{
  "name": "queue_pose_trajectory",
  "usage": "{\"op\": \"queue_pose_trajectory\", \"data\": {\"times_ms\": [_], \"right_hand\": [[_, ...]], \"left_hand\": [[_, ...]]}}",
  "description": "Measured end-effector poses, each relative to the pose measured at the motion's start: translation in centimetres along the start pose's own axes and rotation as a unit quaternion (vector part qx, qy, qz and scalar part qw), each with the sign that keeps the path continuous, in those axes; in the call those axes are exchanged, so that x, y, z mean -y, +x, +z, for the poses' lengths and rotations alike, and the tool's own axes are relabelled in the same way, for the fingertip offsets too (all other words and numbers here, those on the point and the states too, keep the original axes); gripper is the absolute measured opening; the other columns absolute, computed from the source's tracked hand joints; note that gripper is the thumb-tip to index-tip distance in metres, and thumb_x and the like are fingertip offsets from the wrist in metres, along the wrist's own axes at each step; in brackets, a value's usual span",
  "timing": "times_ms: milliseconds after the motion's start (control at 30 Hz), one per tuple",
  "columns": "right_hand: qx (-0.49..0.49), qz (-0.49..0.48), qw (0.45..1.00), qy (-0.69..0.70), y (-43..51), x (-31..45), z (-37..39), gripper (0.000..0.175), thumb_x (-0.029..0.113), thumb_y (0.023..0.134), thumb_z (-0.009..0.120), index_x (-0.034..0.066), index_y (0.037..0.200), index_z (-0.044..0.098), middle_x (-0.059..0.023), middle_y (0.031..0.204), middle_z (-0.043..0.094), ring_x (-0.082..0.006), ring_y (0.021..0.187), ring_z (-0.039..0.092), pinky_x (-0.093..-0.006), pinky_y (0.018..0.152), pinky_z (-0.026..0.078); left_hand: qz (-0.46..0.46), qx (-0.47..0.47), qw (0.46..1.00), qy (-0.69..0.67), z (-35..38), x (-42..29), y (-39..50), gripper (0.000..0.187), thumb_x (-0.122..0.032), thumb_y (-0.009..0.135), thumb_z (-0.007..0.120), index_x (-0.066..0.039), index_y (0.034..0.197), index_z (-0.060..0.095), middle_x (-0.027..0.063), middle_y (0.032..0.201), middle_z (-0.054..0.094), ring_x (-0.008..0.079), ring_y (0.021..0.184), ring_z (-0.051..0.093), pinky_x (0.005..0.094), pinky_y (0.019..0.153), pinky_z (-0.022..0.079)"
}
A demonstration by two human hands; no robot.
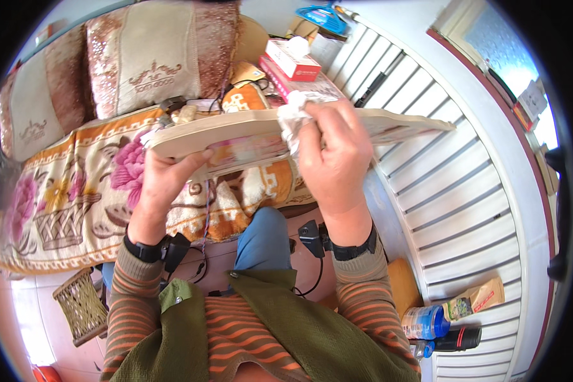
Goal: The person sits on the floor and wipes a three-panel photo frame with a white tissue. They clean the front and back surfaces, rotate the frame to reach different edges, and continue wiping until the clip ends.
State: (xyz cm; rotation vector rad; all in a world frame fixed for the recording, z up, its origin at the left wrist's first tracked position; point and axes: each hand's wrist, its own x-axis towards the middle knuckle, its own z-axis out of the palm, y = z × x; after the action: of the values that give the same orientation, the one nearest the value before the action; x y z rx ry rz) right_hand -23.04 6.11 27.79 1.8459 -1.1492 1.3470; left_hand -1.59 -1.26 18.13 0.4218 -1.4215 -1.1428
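My left hand (164, 179) grips the left end of a long cream-edged panel (238, 120), thumb on its near face and fingers mostly hidden behind. That face bears a colourful picture, seen at a steep slant. A crumpled white tissue (289, 122) is pinched in my right hand (336, 153), at the panel's upper edge near its middle. Whether the tissue presses on the edge is hard to tell. The panel is held up on its side over the front of a sofa with a flowered towel cover (71, 200). A dark strap with a black device is on each wrist.
On the sofa lie two large cushions (145, 52), an orange patterned cloth (243, 98) and a tissue box (293, 59) on a pink box. White slats (458, 200) line the right side, with a blue-lidded jar (422, 322) and black flask (458, 338) beside them. A woven stool (82, 305) stands lower left.
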Motion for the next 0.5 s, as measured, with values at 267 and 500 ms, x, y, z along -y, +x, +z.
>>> {"op": "queue_pose_trajectory", "data": {"times_ms": [267,500], "right_hand": [[0.023,-0.038,0.999,0.006,0.6,4.7,2.8,0.016,-0.006,0.074,0.060,0.0010,0.087,0.067,-0.0107,0.080,0.061,-0.0282,0.068,0.062,-0.0363,0.062,0.050],[0.058,-0.120,0.990,0.050,0.8,9.3,5.3,0.017,0.002,0.072,0.066,0.0040,0.088,0.067,-0.0076,0.081,0.058,-0.0254,0.072,0.061,-0.0361,0.063,0.050]], "left_hand": [[-0.009,0.008,1.000,0.027,0.2,-0.1,0.1,0.022,0.002,0.084,0.068,0.002,0.106,0.068,0.0040,0.092,0.071,0.0090,0.082,0.065,0.0251,0.071,0.055],[0.055,-0.024,0.997,0.056,0.1,0.6,0.7,0.024,-0.006,0.083,0.070,-0.005,0.106,0.066,0.0038,0.094,0.070,0.0083,0.087,0.063,0.0265,0.073,0.052]]}}
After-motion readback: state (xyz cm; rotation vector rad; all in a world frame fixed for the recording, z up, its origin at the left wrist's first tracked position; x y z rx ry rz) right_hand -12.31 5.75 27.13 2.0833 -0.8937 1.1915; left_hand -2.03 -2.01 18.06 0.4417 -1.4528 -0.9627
